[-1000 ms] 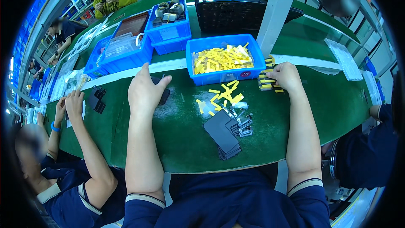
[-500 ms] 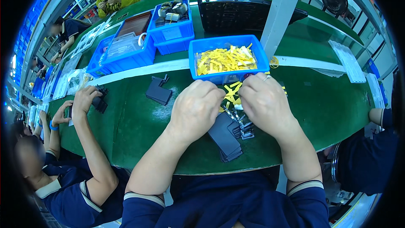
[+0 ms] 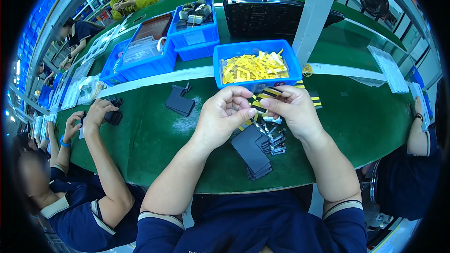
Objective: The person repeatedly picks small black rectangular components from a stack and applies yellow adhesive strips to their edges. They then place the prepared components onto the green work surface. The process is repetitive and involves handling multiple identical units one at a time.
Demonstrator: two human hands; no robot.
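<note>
My right hand (image 3: 299, 111) pinches a yellow-and-black striped piece (image 3: 270, 93) between thumb and fingers, in front of the blue bin. My left hand (image 3: 224, 114), fingers curled, brings its thumb against the lower end of the striped material; its exact grip is partly hidden. Below both hands lies a stack of dark grey, L-shaped flat pieces (image 3: 250, 149) with short silvery connector tails (image 3: 276, 141) fanned out to the right. Further left rests a smaller stack of similar L-shaped pieces (image 3: 179, 100).
A blue bin (image 3: 296, 65) full of yellow strips stands just beyond my hands. More striped pieces (image 3: 316, 99) lie to its right. Blue crates (image 3: 157, 65) stand at the back left, near a grey post (image 3: 315, 18). A co-worker's hands (image 3: 96, 115) work at the left.
My hands have turned and opened up from a knuckles-up pose, bringing the striped piece into sight above the table. At the right edge, another person's arm has reached forward.
</note>
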